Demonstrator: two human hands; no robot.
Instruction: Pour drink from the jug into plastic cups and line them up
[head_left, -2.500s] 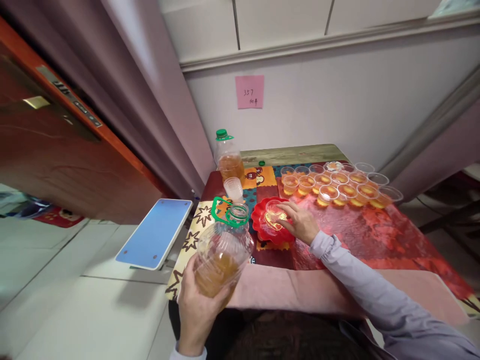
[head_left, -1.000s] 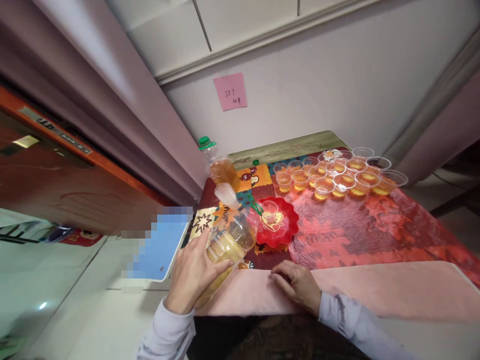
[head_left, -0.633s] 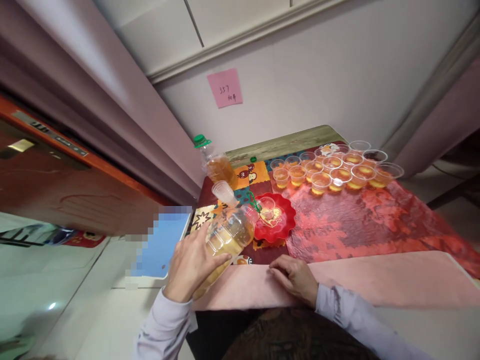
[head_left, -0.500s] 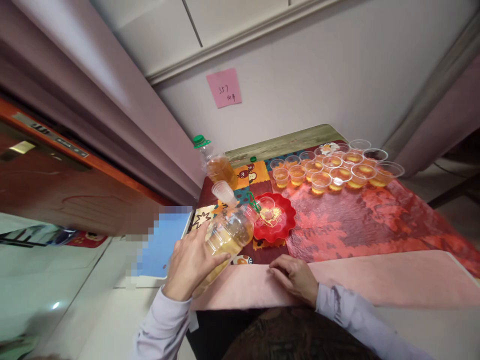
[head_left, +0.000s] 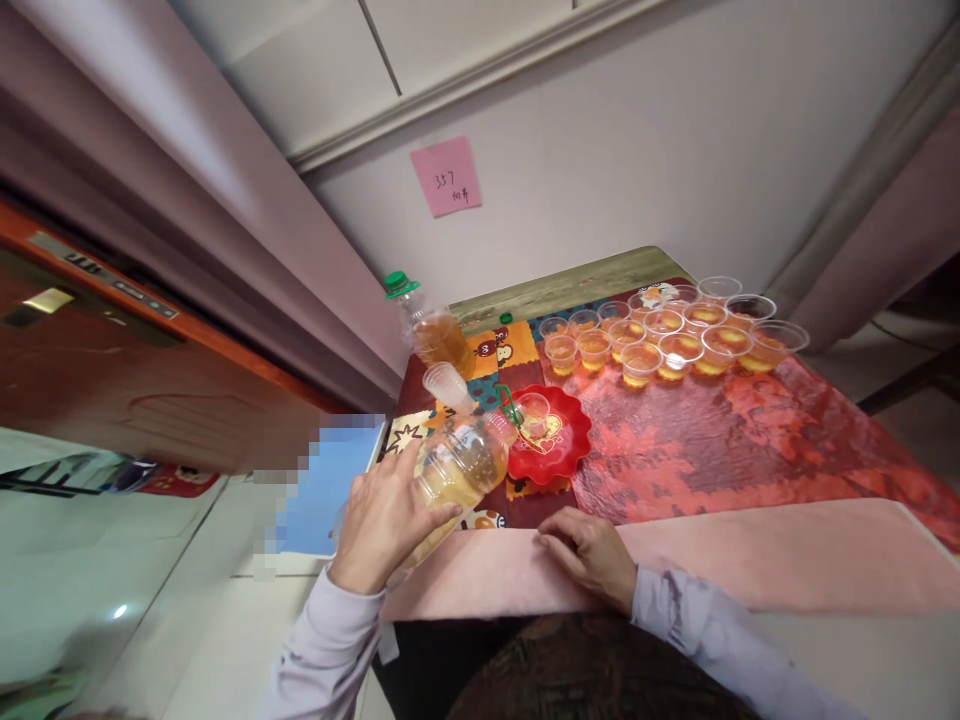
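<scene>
My left hand [head_left: 384, 520] is wrapped round a large clear plastic bottle [head_left: 457, 470] of pale yellow liquid. The bottle is tilted, its neck pointing up and right over the rim of a red scalloped plate [head_left: 574, 440]. A green carrying loop [head_left: 508, 408] hangs at the neck. In the plate stands a clear plastic cup [head_left: 536, 405], close to the bottle's mouth; whether liquid is flowing I cannot make out. My right hand [head_left: 589, 550] rests on the table's pink front edge with its fingers curled, holding nothing visible.
Several clear cups of yellow liquid [head_left: 643, 365] stand in rows at the back right. A second bottle [head_left: 442, 335] with a green cap, a stack of cups [head_left: 448, 385] and a loose green cap [head_left: 506, 318] are at the back left. A wooden door [head_left: 150, 370] is to the left.
Both hands keep their places, and the bottle stays tilted over the plate with barely any shift. The view has moved very slightly.
</scene>
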